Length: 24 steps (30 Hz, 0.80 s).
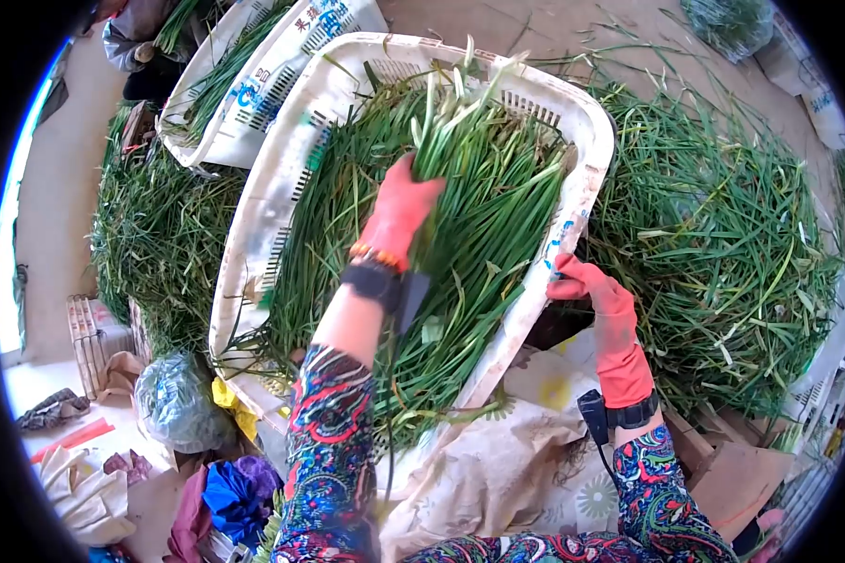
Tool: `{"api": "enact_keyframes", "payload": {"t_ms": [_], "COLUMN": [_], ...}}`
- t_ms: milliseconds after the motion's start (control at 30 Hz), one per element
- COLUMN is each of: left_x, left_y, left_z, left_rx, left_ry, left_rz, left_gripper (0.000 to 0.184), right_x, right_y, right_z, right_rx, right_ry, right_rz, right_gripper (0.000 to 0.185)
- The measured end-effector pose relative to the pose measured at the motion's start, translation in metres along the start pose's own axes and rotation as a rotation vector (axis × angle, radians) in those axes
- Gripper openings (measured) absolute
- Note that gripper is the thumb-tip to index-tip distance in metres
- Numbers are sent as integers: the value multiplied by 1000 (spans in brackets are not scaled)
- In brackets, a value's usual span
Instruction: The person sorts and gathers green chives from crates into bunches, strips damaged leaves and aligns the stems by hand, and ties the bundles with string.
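My left hand (402, 211), in a pink rubber glove, is closed around a bunch of green chives (455, 141) with pale stem ends that point toward the far side. It is over a white plastic crate (587, 141) filled with long chives (347, 206). My right hand (601, 305), gloved alike, is beside the crate's right rim, with fingertips pinched together near blue marks there. Whether those fingers grip the rim or something small cannot be made out. A dark band circles each wrist, and orange beads show on the left one.
Loose greens (714, 253) are heaped at the right, with another heap (164, 244) at the left. Behind stands a second white crate (272, 80) holding greens, near another person's sleeve (122, 42). Patterned cloth (507, 450) covers my lap area; a plastic-wrapped bundle (178, 399) is at lower left.
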State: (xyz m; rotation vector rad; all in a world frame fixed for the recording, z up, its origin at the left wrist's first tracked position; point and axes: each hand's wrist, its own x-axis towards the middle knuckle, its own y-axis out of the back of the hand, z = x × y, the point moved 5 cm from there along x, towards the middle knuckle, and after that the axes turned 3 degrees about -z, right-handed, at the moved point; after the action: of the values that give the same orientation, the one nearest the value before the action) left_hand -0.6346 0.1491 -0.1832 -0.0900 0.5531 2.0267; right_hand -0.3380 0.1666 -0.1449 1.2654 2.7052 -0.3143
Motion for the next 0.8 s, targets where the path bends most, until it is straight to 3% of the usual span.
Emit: {"api": "enact_keyframes", "payload": {"t_ms": [67,133,200,367,400,467,533,667,700,767,800], "left_x": [25,40,45,50,53,67,33,-27,-44,-75,-88], "left_y": [-18,-48,-57,-49,-48,-33,-17,25,30,28,27], "left_z": [6,-4,-8,-6,-9,-43,-13,9,15,28,23], "left_rx": [335,651,818,677,633,271,-109,-333,-321,-444,-321], "left_ry": [81,158,223,193,175,114,75,-148,-175,-237,-250], "left_rz": [4,69,42,39,36,57,45,163,178,157,208], "left_gripper": [64,80,94,83,81,49,40,36,35,34,39], "right_x": [0,1,-1,-2,0,-3,-5,-12,-12,-7,-5], "right_y": [-1,2,1,10,12,17,18,9,7,-21,-34], "right_z": [-2,3,-4,3,2,1,-3,-25,-17,-30,-36], "right_rx": [-15,35,-117,17,-37,-148,-46,162,183,275,322], "right_ry": [36,-68,26,-190,-153,-92,-146,-33,81,68,57], "right_rz": [1,-6,-32,11,13,21,44,45,-81,-103,-110], "right_gripper": [29,28,29,31,31,31,31,29,40,55,64]}}
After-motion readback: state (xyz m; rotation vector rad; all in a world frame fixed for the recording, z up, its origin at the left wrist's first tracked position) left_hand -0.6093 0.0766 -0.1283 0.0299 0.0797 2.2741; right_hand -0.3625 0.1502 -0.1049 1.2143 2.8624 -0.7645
